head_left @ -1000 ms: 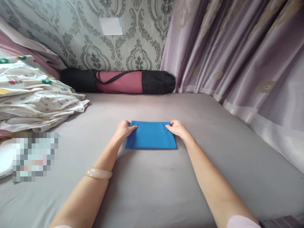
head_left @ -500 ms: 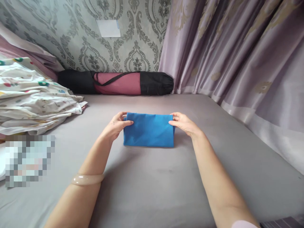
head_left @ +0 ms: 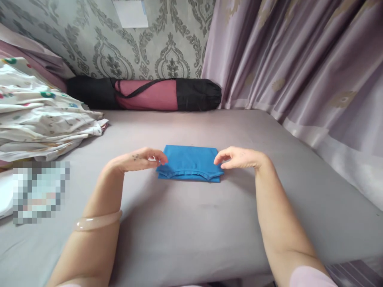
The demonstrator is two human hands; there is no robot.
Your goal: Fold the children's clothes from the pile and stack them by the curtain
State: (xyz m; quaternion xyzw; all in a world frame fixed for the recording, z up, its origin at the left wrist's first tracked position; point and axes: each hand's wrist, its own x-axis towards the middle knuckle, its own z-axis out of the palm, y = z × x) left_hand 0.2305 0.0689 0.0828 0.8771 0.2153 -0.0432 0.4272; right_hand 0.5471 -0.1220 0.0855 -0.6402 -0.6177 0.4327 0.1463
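A blue T-shirt (head_left: 191, 157) lies folded into a flat rectangle on the grey bed sheet (head_left: 191, 235), its curved neckline along the edge nearest me. My left hand (head_left: 143, 159) is at its left side, palm down, fingers bent and a little apart, with the fingertips over the cloth's edge. At the opposite side, my right hand (head_left: 239, 157) has its thumb and fingers apart, the tips just over or lightly touching the shirt. Neither hand grips the cloth. A pale bangle (head_left: 97, 221) circles my left forearm.
A rolled pink and black bag (head_left: 146, 95) with a strap lies against the patterned wall. White printed fabric (head_left: 44, 107) is heaped on the left, with a blurred-out item (head_left: 42, 195) in front of it. Purple curtains (head_left: 287, 59) hang along the right.
The shirt's raised folded part has come down flat towards me, showing the neckline. Both hands have let go of its corners and turned palm down. The view has tilted slightly downward.
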